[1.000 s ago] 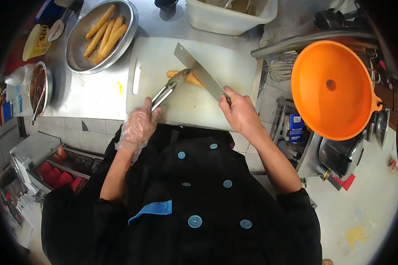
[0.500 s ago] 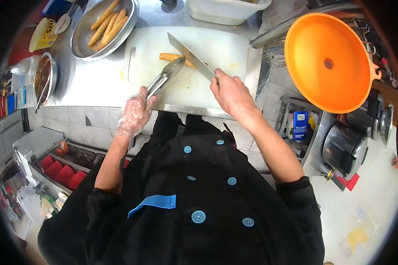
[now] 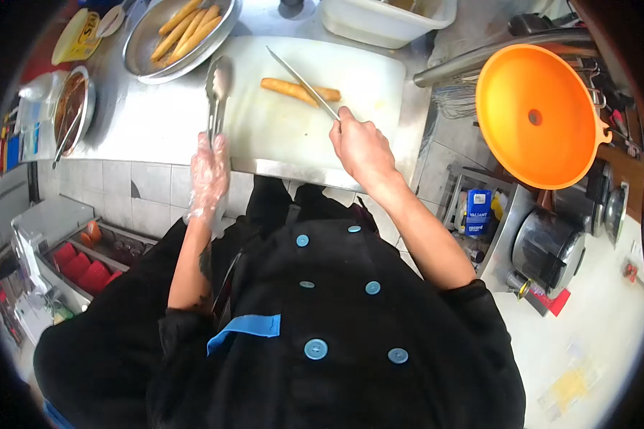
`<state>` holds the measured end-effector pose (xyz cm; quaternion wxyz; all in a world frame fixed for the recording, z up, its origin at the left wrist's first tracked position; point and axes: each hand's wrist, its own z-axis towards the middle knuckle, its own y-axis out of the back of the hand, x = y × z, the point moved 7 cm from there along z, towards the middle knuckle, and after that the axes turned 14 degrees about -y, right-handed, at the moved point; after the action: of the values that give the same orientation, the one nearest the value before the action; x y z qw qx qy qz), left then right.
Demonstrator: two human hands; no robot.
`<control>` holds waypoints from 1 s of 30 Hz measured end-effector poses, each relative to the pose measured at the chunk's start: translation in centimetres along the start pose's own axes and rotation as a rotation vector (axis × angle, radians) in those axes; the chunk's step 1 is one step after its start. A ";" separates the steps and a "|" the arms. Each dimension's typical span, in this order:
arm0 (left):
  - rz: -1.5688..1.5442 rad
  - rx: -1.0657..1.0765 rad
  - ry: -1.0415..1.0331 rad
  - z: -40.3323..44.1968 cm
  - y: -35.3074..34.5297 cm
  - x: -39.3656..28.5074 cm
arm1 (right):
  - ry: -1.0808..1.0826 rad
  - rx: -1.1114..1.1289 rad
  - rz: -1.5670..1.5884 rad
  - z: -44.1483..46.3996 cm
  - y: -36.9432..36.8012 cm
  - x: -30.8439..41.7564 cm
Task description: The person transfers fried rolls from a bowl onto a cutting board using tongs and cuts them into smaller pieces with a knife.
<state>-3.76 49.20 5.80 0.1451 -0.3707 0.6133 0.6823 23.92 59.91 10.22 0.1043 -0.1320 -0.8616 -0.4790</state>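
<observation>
My left hand (image 3: 210, 175), in a clear plastic glove, is closed round metal tongs (image 3: 217, 96) held over the left edge of the white cutting board (image 3: 265, 136). My bare right hand (image 3: 365, 150) grips the handle of a large kitchen knife (image 3: 302, 82). Its blade lies across a long golden fried roll (image 3: 283, 87) on the board; whether it cuts into the roll I cannot tell. More such rolls (image 3: 186, 36) lie in a metal bowl (image 3: 137, 53) at the back left, just beyond the tongs.
An orange bowl-shaped piece with a central hole (image 3: 508, 129) stands out at the right, near a metal whisk (image 3: 454, 100). A white plastic tub (image 3: 365, 27) sits behind the board. To the left is a bowl of dark sauce (image 3: 89, 107) with a utensil in it.
My left hand has swung the tongs left, off the roll and toward the board's edge. The knife remains across the roll, its blade now seen more edge-on.
</observation>
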 end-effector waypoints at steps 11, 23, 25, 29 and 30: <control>-0.191 -0.062 -0.081 -0.3 1.2 1.8 | 0.149 -0.009 0.042 0.3 4.5 -0.1; -0.424 0.130 -0.031 3.0 1.4 2.1 | 0.007 -0.156 0.345 -0.5 5.2 -1.2; -0.330 0.155 -0.036 4.2 0.9 0.4 | 0.030 -0.192 0.331 -0.4 4.2 -0.5; -0.504 0.013 -0.098 6.4 -1.8 -0.1 | -0.039 -0.081 0.227 0.5 2.4 0.5; -0.512 0.053 0.012 7.0 -2.7 0.0 | -0.012 -0.083 0.196 0.9 1.8 0.5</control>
<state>-4.29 56.32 3.66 0.3192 -0.5138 0.5181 0.6047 24.00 61.69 11.34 0.1398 -0.2229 -0.8245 -0.5010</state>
